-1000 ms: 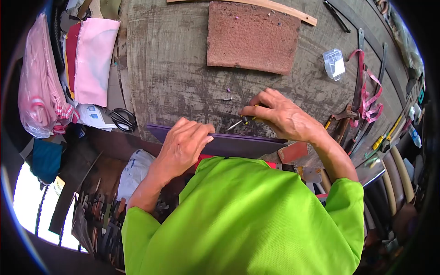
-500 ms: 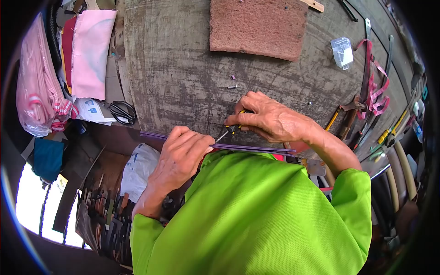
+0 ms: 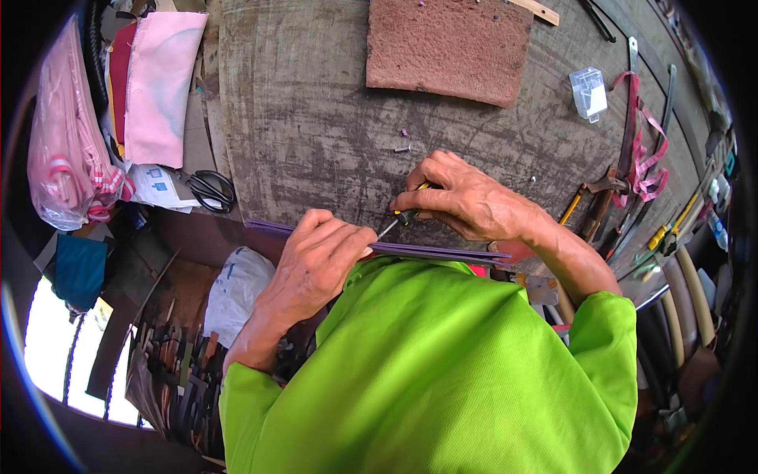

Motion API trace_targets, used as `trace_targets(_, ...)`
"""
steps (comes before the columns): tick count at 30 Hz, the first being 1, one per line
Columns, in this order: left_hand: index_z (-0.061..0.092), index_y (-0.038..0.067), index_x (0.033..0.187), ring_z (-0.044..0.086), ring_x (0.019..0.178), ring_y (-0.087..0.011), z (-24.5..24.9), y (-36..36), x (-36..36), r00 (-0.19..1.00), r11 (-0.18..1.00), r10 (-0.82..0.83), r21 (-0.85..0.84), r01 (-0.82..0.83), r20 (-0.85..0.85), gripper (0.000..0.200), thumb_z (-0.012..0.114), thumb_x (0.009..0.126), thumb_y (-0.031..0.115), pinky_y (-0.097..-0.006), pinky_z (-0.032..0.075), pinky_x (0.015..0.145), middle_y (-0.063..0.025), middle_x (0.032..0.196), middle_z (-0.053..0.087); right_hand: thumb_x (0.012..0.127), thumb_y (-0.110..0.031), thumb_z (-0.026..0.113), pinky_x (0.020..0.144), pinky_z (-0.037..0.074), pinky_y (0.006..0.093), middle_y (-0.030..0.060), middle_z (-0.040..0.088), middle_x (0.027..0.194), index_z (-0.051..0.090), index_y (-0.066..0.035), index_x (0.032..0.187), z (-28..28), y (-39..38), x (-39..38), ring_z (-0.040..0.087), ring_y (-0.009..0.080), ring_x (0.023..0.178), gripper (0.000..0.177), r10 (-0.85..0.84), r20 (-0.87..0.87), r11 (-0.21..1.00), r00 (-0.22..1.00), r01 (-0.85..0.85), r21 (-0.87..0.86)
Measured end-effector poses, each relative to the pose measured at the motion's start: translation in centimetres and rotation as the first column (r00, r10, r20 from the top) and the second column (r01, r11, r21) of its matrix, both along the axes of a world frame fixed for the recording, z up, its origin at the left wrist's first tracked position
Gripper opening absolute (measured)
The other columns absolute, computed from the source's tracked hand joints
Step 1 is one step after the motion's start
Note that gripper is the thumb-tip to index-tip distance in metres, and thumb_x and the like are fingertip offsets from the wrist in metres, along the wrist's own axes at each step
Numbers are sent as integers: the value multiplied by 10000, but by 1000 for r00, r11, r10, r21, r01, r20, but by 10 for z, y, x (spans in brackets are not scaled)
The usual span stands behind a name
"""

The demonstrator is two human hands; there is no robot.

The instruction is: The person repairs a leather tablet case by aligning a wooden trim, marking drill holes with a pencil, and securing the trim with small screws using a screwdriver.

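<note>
At the bench's near edge, my left hand (image 3: 317,259) is closed on thin, flat purple strips (image 3: 446,252), which lie lengthwise in front of my body. My right hand (image 3: 467,199) pinches the black and yellow handle of a small screwdriver (image 3: 406,216). Its thin metal shaft slants down to the left, and the tip is close to my left fingertips at the strips. Whether the tip touches a screw there is hidden. Beyond my right hand, a small metal screw or rivet (image 3: 403,149) lies on the bench, with a tiny purple piece (image 3: 403,133) near it.
A reddish-brown slab (image 3: 448,55) lies at the back of the worn workbench (image 3: 292,103). To the right are a clear plastic box (image 3: 588,93), a pink ribbon (image 3: 652,162) and a hammer (image 3: 604,189). Black-handled scissors (image 3: 212,191) and pink cloth (image 3: 164,91) sit left.
The purple strips are tilted slightly, showing more of their flat face. Both hands keep their grips, and the screwdriver has shifted only a little. The view has moved slightly.
</note>
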State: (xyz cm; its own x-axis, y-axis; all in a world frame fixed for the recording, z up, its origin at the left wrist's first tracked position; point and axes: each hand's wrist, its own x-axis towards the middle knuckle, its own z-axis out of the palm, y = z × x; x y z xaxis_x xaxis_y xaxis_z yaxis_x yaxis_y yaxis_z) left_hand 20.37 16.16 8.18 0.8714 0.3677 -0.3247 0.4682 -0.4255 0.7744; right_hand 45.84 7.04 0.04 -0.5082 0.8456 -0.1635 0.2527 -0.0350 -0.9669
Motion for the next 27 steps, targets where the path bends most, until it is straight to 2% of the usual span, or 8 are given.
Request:
trace_targets(2, 638, 20, 1046, 649, 841, -289, 0, 1, 0, 1000, 1000, -3, -2, 3, -3, 235, 759, 847, 45, -427, 463, 836, -97, 904, 686, 875, -26, 679, 907, 447, 416, 66, 599, 1105, 699, -138, 1231, 2, -1, 0, 544, 288, 1016, 374, -21, 4, 1000, 1000, 21, 0)
trace_targets(5, 646, 24, 1088, 661, 851, -228, -2, 1, -2, 1000, 1000, -20, 24, 20, 5, 250, 742, 859, 56, -396, 458, 829, -74, 909, 687, 922, -51, 631, 892, 431, 408, 70, 604, 1107, 689, -144, 1267, 0, -2, 0, 529, 284, 991, 362, -12, 2, 1000, 1000, 12, 4)
trace_targets(8, 651, 20, 1107, 663, 860, -225, -2, 0, -1, 1000, 999, -20, 28, 20, 1, 269, 742, 856, 50, -398, 461, 840, -75, 917, 691, 884, -20, 637, 891, 433, 409, 70, 604, 1113, 699, -148, 1254, 2, 0, 2, 529, 285, 987, 396, -9, 24, 999, 1000, 8, 36)
trace_targets(11, 661, 18, 1120, 666, 865, -224, -2, 1, 0, 999, 999, -38, 22, 37, 15, 274, 734, 857, 42, -400, 466, 854, -77, 929, 696, 827, -5, 709, 884, 451, 410, 58, 590, 1090, 710, -173, 1230, 4, 5, 5, 533, 289, 996, 437, 2, 36, 998, 999, -4, 60)
trace_targets(14, 669, 13, 1123, 674, 886, -226, -1, 1, -2, 998, 998, -61, 18, 61, 0, 285, 716, 843, 37, -398, 471, 878, -83, 955, 706, 821, -21, 718, 890, 452, 419, 55, 592, 1091, 716, -167, 1222, -1, 7, 4, 534, 285, 1002, 426, 12, 11, 993, 1000, -13, 114)
trace_targets(17, 670, 8, 1113, 680, 910, -227, -1, 1, -3, 993, 993, -113, 33, 112, 38, 293, 698, 823, 38, -396, 472, 894, -89, 980, 712, 874, -39, 684, 911, 443, 427, 59, 584, 1077, 700, -147, 1233, -4, 17, 6, 539, 271, 1034, 375, 60, -103, 987, 993, -44, 156)
trace_targets(20, 665, 0, 1108, 683, 927, -229, 2, 3, -2, 987, 989, -146, 6, 146, 62, 310, 693, 801, 41, -395, 472, 905, -92, 1005, 716, 883, -70, 702, 937, 450, 435, 56, 605, 1101, 722, -129, 1197, -13, 24, 1, 546, 278, 1044, 320, 153, -237, 988, 959, -145, 53)
trace_targets(27, 661, 4, 1084, 670, 883, -201, 2, 2, -3, 984, 992, -127, -11, 129, 127, 277, 677, 813, 62, -377, 468, 868, -68, 925, 677, 930, -173, 684, 930, 458, 440, 87, 626, 1079, 709, -66, 1218, -16, 40, -2, 568, 296, 1051, 308, 278, -341, 958, 898, -284, 32)
